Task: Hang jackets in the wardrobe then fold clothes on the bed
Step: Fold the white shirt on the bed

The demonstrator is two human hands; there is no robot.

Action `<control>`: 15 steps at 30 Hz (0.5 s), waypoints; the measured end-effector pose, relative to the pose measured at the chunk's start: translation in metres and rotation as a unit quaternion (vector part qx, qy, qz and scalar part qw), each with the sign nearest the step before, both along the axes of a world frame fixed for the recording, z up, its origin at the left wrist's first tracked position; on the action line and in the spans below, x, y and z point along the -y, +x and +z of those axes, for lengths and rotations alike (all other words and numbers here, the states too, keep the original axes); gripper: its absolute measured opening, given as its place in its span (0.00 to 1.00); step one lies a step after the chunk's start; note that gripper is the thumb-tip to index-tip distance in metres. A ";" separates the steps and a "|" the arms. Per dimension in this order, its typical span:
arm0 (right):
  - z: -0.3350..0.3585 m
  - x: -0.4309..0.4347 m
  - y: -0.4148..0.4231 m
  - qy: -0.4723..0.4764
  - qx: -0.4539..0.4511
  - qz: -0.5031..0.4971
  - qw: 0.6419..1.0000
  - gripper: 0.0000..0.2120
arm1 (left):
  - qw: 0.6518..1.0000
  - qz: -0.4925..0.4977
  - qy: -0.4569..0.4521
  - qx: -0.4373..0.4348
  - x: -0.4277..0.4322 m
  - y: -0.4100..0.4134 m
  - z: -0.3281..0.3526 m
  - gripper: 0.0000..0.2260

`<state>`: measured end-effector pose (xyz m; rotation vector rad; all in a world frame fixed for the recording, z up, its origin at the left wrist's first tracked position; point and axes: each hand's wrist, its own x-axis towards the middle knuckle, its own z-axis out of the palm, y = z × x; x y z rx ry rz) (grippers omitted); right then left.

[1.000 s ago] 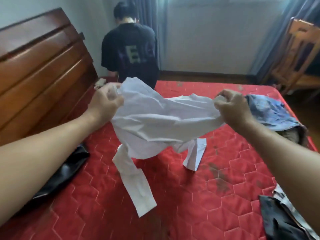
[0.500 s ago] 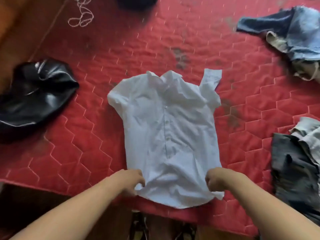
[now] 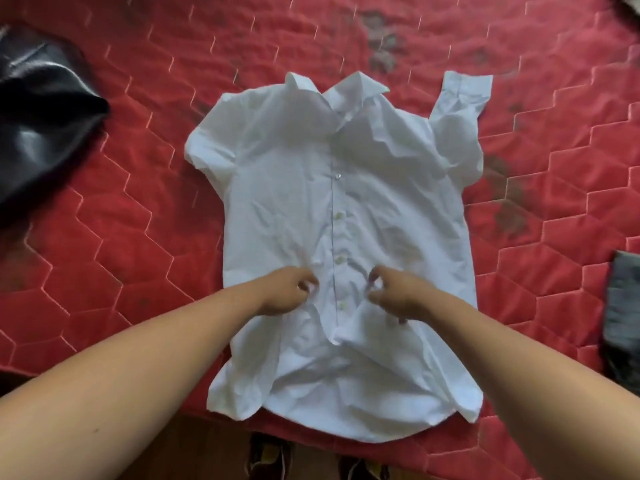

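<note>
A white short-sleeved button shirt [image 3: 284, 188] lies front up on the red quilted mattress [image 3: 114, 237], collar away from me and hem hanging slightly over the near edge. Its right sleeve is flipped upward; the left sleeve is tucked under. My left hand [image 3: 285, 291] and my right hand [image 3: 394, 294] sit on the lower front, one on each side of the button placket. The fingers of both are curled and pinch the cloth, and wrinkles gather toward them.
A black leather jacket [image 3: 41, 116] lies crumpled at the upper left of the mattress. A dark grey garment [image 3: 623, 306] shows at the right edge. Below the bed's near edge are a wooden floor and dark footwear [image 3: 270, 455].
The shirt went from held up in the air to spread flat on the bed. My hands left the hem corners and moved inward to the placket; the camera tilted down and closer.
</note>
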<state>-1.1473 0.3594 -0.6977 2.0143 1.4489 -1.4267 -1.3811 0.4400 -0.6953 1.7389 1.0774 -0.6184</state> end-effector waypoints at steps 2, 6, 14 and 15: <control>0.009 -0.013 -0.005 0.016 0.020 0.068 0.997 0.13 | 1.000 -0.027 0.014 0.001 -0.012 0.005 0.001 0.20; 0.007 -0.099 0.027 0.321 0.117 0.062 0.938 0.13 | 0.955 0.025 0.292 0.040 -0.100 0.020 -0.007 0.21; -0.021 -0.220 0.090 0.272 0.177 -0.028 0.946 0.24 | 0.945 0.114 0.307 -0.013 -0.231 0.040 -0.013 0.45; -0.023 -0.217 0.091 0.279 0.177 -0.032 0.944 0.21 | 0.945 0.137 0.297 -0.004 -0.235 0.040 -0.013 0.44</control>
